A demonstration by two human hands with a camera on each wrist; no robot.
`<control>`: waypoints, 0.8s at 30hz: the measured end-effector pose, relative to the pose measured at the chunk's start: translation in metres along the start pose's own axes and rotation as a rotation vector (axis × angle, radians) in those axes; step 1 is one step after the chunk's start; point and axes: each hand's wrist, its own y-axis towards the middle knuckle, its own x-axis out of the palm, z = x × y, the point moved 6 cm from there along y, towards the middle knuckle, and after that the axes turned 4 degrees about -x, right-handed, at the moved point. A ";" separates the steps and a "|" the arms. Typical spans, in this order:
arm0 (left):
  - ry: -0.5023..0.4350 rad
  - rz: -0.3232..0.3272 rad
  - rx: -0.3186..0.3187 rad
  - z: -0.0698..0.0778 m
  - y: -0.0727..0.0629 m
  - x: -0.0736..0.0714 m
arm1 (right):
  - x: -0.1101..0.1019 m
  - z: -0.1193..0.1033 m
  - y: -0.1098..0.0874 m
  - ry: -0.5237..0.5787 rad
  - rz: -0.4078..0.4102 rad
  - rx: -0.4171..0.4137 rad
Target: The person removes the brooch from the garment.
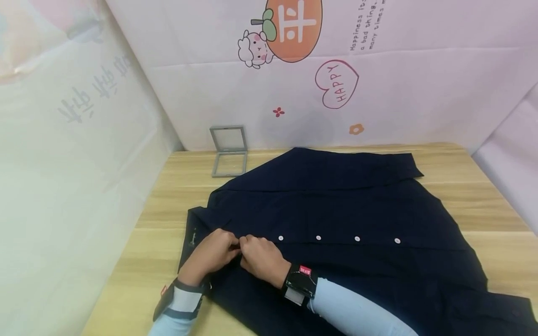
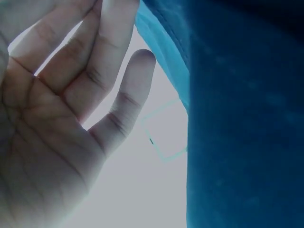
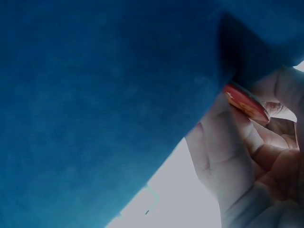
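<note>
By the right hand (image 1: 264,257), the nearer one, the red disc (image 3: 248,103) is pinched against the dark shirt (image 1: 357,210), just left of the crosswise button row (image 1: 318,238), while whether cloth is gripped by the left hand (image 1: 213,251) alongside cannot be told.

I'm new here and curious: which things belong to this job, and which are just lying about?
Part of the job:
navy shirt, worked by the left hand and right hand;
red badge-like piece, in the right hand's fingers.

Apparently unused:
open grey case, at the back of the table;
printed backdrop behind.
</note>
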 end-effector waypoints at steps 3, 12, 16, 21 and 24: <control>-0.017 -0.008 -0.010 -0.001 0.000 0.002 | 0.000 0.001 -0.001 -0.013 0.006 0.003; -0.076 -0.012 -0.019 -0.004 0.000 0.005 | -0.011 0.012 -0.010 0.000 -0.047 0.054; -0.088 -0.007 -0.020 -0.005 0.000 0.005 | -0.013 0.014 -0.014 0.032 -0.048 0.033; -0.091 -0.008 -0.017 -0.006 -0.001 0.005 | -0.011 0.011 -0.014 0.060 -0.030 0.006; -0.098 -0.033 -0.021 -0.007 -0.002 0.006 | -0.009 0.010 -0.014 0.064 -0.016 -0.005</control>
